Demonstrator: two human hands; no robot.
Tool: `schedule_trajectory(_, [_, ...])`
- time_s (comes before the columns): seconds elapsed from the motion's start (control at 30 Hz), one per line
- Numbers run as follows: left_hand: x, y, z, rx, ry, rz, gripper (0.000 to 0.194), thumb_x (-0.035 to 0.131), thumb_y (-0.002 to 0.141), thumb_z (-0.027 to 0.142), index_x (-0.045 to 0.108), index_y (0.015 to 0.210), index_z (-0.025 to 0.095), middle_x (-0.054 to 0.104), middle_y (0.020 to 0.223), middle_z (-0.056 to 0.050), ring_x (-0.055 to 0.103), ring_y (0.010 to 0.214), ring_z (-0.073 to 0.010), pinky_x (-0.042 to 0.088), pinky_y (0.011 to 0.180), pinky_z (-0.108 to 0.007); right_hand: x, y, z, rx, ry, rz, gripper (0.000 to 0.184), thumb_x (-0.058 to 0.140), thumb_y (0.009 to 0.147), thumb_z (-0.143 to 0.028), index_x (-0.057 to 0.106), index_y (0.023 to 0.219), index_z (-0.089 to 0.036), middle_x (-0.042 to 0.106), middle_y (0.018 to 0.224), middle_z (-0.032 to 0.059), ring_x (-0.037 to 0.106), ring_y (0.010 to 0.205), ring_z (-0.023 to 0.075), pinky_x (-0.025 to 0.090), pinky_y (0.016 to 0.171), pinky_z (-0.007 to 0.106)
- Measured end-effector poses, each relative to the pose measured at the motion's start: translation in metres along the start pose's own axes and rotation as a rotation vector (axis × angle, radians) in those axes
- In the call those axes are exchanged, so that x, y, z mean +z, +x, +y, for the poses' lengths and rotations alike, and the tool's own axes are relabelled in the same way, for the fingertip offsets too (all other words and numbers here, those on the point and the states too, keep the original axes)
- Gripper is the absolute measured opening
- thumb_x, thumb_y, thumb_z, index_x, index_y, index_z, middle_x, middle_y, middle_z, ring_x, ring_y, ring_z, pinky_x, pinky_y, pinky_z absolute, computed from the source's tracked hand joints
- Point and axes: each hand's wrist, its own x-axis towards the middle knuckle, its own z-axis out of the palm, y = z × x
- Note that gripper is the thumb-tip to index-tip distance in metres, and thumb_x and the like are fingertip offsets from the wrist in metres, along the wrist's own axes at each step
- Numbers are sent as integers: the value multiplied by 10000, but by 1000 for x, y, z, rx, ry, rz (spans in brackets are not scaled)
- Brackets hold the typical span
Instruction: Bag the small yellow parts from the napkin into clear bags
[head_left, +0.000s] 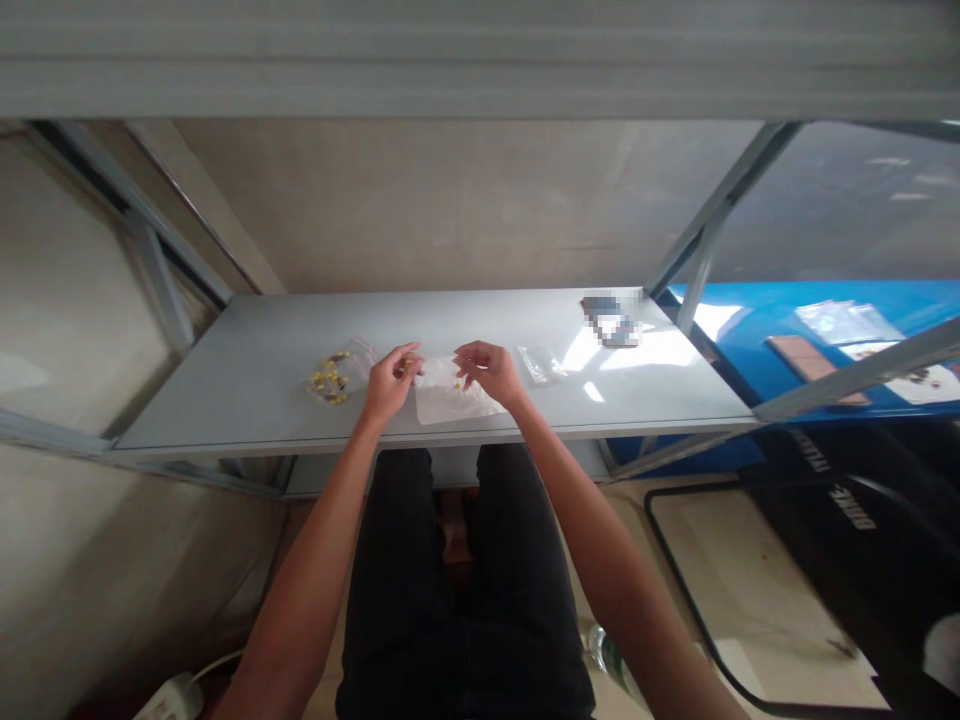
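Yellow beads (327, 382) lie on a grey shelf (225, 390). Left hand (390, 382) pinches one; right hand (487, 372) hovers, fingers apart, over white paper (454, 405).

Grey metal shelf (480, 318), beige wall (450, 210)

From here I can make out a small yellow piece (409, 362) pinched at the left hand (391, 383), too small for me to name. The right hand (487, 372) is bunched just above a crumpled white sheet (457, 403) lying near the shelf's front edge (450, 433), with a yellow speck (458, 384) on it. Left of the hands, a clear zip bag (354, 358) lies flat, with a cluster of yellow and brown pieces (328, 382) at its lower end. A small clear bag (538, 365) lies just beyond the right hand.
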Motion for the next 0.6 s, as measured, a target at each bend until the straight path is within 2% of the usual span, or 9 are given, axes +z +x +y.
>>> schedule_trajectory(0.1, [2,0,3,64,87,-19,477,630,924,432,632,1346,208,696,1149,-101,699,818,-156,552,631,-229,-7,-2,5,3,5,18,390,774,746,-527,685,840,-159,699,719,38,697,605,167,558,507,255])
schedule_trajectory(0.23, [5,3,13,162,213,-42,456,574,958,358,615,1396,238,677,1173,-95,671,887,-156,549,659,-215,-14,-5,9,17,-7,13,394,760,760,-499,706,959,-164,717,752,30,646,545,128,521,504,237])
schedule_trajectory(0.3, [8,5,19,183,242,-55,448,537,974,329,605,1407,240,672,1176,-95,669,888,-151,548,663,-213,-15,-7,12,29,-55,13,356,734,783,-472,720,956,-161,709,706,17,597,487,103,494,499,226])
schedule_trajectory(0.43, [12,8,23,165,172,-62,481,526,968,326,559,1443,259,637,1259,-97,690,878,-136,565,659,-215,-18,-8,20,42,-116,28,297,698,802,-455,722,861,-165,685,632,3,566,465,98,471,503,219])
schedule_trajectory(0.6, [19,0,14,68,-33,31,596,601,931,427,464,1484,250,605,1340,-136,716,1018,-198,602,753,-270,-18,-10,23,43,-100,29,330,713,792,-483,727,861,-160,686,634,9,544,465,97,464,494,222])
